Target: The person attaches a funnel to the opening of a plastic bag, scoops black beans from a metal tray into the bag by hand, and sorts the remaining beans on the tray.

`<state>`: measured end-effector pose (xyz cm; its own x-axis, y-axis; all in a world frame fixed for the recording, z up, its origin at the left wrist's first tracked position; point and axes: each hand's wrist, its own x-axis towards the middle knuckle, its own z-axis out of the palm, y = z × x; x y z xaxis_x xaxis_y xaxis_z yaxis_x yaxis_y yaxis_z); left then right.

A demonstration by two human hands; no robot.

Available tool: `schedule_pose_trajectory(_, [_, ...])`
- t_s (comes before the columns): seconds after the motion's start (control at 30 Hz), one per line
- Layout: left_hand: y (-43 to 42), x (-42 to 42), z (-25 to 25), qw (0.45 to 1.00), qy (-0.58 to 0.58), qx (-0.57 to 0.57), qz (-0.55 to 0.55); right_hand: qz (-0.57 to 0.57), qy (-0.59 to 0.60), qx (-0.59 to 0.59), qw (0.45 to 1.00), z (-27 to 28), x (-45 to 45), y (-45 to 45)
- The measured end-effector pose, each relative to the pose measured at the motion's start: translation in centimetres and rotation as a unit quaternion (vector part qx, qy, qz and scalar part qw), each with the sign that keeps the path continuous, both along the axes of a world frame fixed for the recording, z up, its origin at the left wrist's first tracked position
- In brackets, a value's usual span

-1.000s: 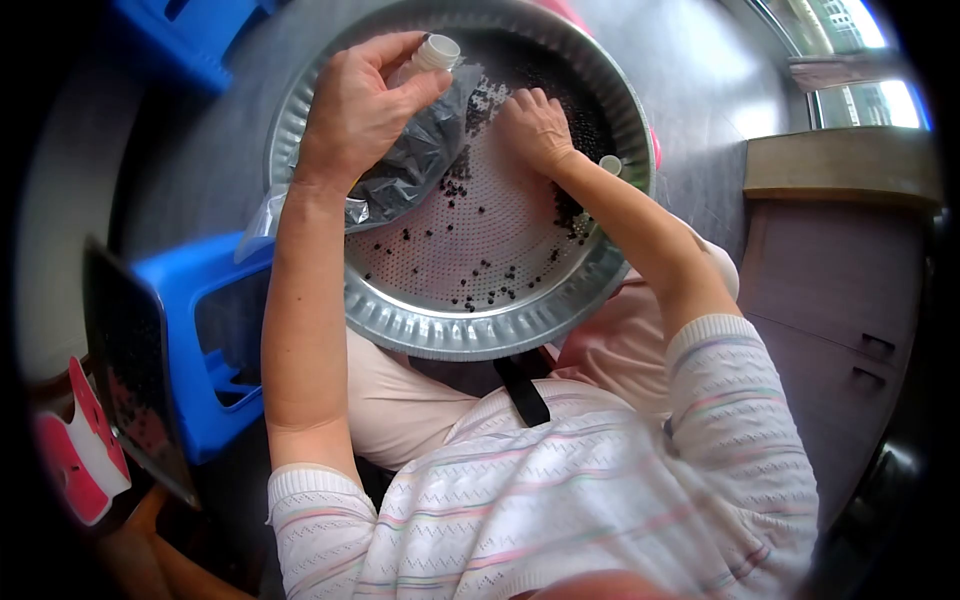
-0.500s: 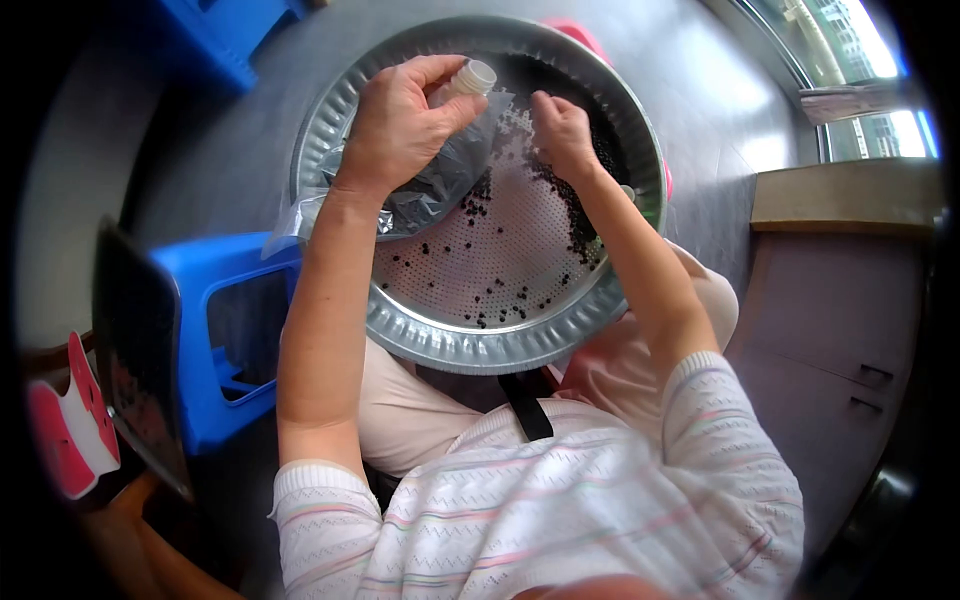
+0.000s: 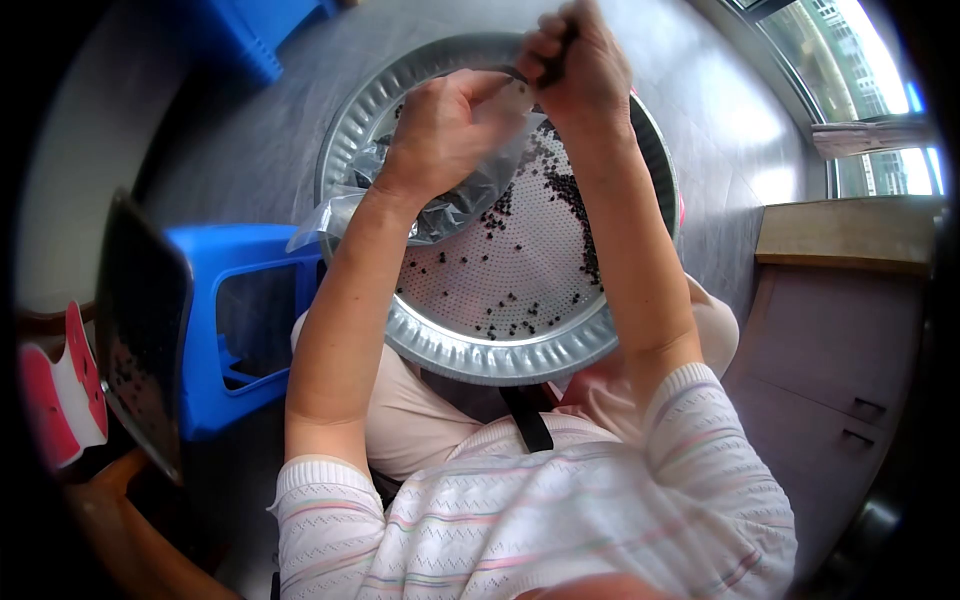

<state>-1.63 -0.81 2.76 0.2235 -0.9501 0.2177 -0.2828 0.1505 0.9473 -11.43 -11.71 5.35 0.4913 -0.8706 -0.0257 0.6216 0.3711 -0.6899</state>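
My left hand pinches the white plastic bottle neck, blurred now, from which a clear plastic bag hangs. Dark contents show through the bag, which lies over the left part of a round metal tray with a perforated floor. Just right of the bottle neck, at its height, my right hand is closed around a clump of small black balls. More loose black balls lie on the tray floor, thickest along its right side and scattered towards the front.
Left of the tray stands a blue plastic stool, with a dark tray leaning beside it. Another blue stool is at the back left. To the right is a low cabinet beneath a window.
My right hand has risen from the tray floor to beside the bottle neck, now with black balls in it. My left hand has shifted slightly right and down with the bottle neck.
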Motion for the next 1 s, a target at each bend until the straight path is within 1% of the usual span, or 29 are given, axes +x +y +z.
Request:
schedule_pose_trajectory(0.07, [0.03, 0.05, -0.12, 1.0, -0.01, -0.004, 0.0, -0.026, 0.01, -0.012, 1.0, 0.12, 0.25, 0.57])
schedule_pose_trajectory(0.17, [0.06, 0.12, -0.24, 0.999, -0.034, -0.011, 0.009, -0.021, -0.021, 0.007, 1.0, -0.08, 0.08, 0.71])
schedule_pose_trajectory(0.3, [0.14, 0.02, -0.1, 0.999, -0.038, -0.013, 0.007, -0.035, -0.019, 0.001, 0.999, -0.03, 0.11, 0.9])
schedule_pose_trajectory(0.37, [0.19, -0.04, 0.06, 0.999, -0.034, -0.008, 0.006, -0.042, -0.017, -0.012, 0.999, -0.1, 0.1, 1.0])
schedule_pose_trajectory(0.47, [0.22, -0.07, 0.23, 1.0, -0.017, 0.001, 0.0, -0.023, -0.038, 0.008, 0.999, -0.06, -0.11, 1.09])
schedule_pose_trajectory(0.53, [0.24, -0.06, 0.32, 1.0, 0.0, 0.008, -0.009, -0.029, -0.032, 0.001, 0.999, 0.05, -0.16, 1.24])
schedule_pose_trajectory(0.67, [0.24, -0.03, 0.41, 1.0, -0.009, 0.01, -0.008, -0.039, -0.048, 0.001, 0.998, -0.16, -0.05, 1.16])
schedule_pose_trajectory(0.77, [0.18, 0.07, 0.25, 1.0, -0.014, 0.009, -0.006, -0.032, -0.031, 0.023, 0.999, 0.12, -0.08, 1.32])
schedule_pose_trajectory(0.87, [0.14, 0.05, 0.22, 1.0, -0.005, 0.014, -0.004, -0.012, -0.043, -0.018, 0.999, -0.35, -0.22, 1.18])
schedule_pose_trajectory(1.0, [0.28, -0.01, 0.41, 1.0, -0.01, 0.017, -0.002, 0.002, -0.012, -0.078, 0.997, -0.37, -0.4, 1.26])
